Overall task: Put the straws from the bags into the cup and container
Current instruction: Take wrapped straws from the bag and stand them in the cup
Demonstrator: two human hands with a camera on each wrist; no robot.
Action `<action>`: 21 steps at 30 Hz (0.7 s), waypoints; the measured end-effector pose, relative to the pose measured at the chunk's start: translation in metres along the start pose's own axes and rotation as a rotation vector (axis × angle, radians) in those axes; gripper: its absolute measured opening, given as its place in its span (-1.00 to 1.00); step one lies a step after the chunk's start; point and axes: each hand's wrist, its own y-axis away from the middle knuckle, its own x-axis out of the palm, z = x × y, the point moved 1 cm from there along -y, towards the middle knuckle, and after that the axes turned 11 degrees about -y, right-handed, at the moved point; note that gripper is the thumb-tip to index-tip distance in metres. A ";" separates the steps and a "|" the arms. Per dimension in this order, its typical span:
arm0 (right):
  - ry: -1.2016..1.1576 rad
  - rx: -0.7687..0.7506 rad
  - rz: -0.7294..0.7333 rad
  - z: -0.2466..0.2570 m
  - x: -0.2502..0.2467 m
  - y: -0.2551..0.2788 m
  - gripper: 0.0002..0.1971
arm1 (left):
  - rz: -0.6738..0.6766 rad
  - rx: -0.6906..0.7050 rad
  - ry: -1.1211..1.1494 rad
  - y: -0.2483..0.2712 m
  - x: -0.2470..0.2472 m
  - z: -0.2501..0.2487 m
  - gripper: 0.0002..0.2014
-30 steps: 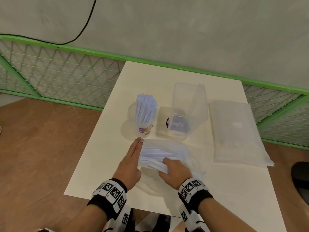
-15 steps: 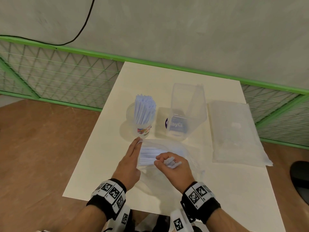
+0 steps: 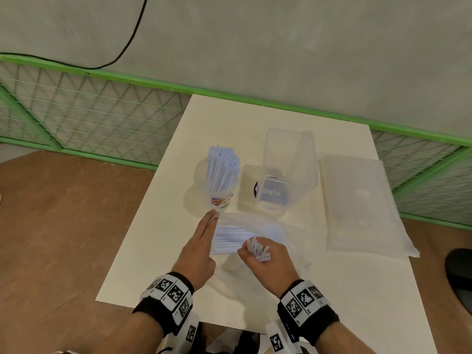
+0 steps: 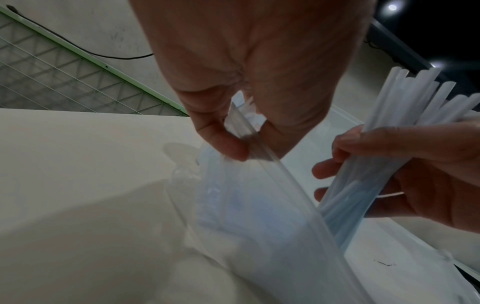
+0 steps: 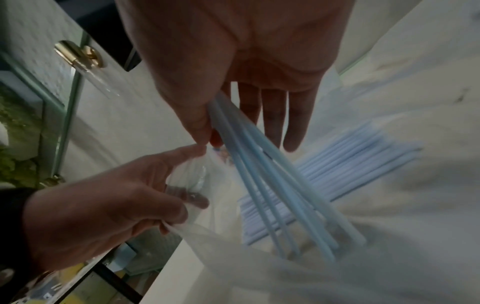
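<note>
Head view: I see cream tabletop [image 3: 158, 251] against green mesh fence [image 3: 76, 118], grey wall. Cup [image 3: 219, 185] packed with pale blue straws; clear container [image 3: 283, 175] beside.

Left wrist: left grip [image 4: 246, 102] pinches bag [image 4: 259, 226] rim.

Right wrist: right grip [image 5: 233, 72] clutches straw bundle [image 5: 275, 195] above bag.

I see a white table [image 3: 163, 241]. Just beyond my grip stand a straw-filled cup [image 3: 217, 186] and a clear container [image 3: 283, 175]. Right of it lies a sealed bag [image 3: 362, 208]; the open bag [image 3: 258, 226] lies beneath.
</note>
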 end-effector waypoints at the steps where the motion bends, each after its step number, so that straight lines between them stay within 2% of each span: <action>1: 0.028 0.005 0.015 0.001 -0.001 0.000 -0.74 | 0.003 -0.008 -0.002 0.000 0.000 0.000 0.02; 3: 0.014 0.009 0.012 0.007 -0.005 0.001 -0.76 | 0.004 -0.015 -0.009 -0.002 -0.001 0.000 0.02; 6: -0.117 0.023 -0.009 0.014 -0.010 0.005 -0.94 | 0.008 -0.024 -0.020 -0.003 -0.002 0.000 0.02; 12: -0.082 0.030 0.007 0.008 -0.013 -0.001 -0.91 | 0.016 -0.030 -0.020 -0.005 -0.001 0.000 0.02; 16: -0.038 0.016 0.036 0.027 -0.019 -0.012 -0.89 | 0.019 -0.031 -0.016 -0.006 0.001 0.001 0.03; 21: -0.358 -0.048 -0.005 0.093 -0.052 -0.038 -0.98 | 0.029 -0.049 0.015 -0.004 0.000 0.005 0.02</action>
